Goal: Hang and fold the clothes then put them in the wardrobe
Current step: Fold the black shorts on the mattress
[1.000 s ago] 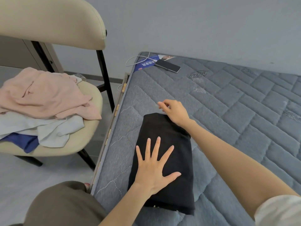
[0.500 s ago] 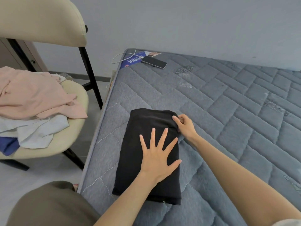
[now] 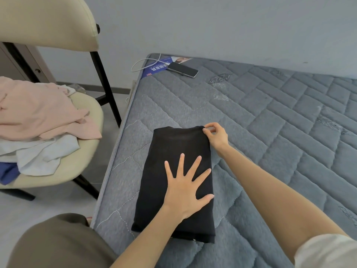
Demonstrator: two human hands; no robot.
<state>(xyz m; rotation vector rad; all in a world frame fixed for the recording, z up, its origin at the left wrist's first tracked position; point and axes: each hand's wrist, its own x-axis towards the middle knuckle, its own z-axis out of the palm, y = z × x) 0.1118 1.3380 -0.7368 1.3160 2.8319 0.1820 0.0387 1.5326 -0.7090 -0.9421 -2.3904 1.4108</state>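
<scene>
1. Black garment (image 3: pixel 170 149) lies folded on the mattress (image 3: pixel 280 122), near its left edge.
2. Left hand (image 3: pixel 185 188) presses it flat, fingers spread; right hand (image 3: pixel 216 136) pinches its far corner.
3. Tugging that corner too hard would probably skew the fold.

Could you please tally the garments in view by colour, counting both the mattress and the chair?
black garment: 1, folded on the mattress
pink garment: 1, on top of the pile on the chair
pale grey garment: 1, under the pink one
blue garment: 1, at the bottom of the pile
Total: 4 showing; the pile may hide more.
</scene>
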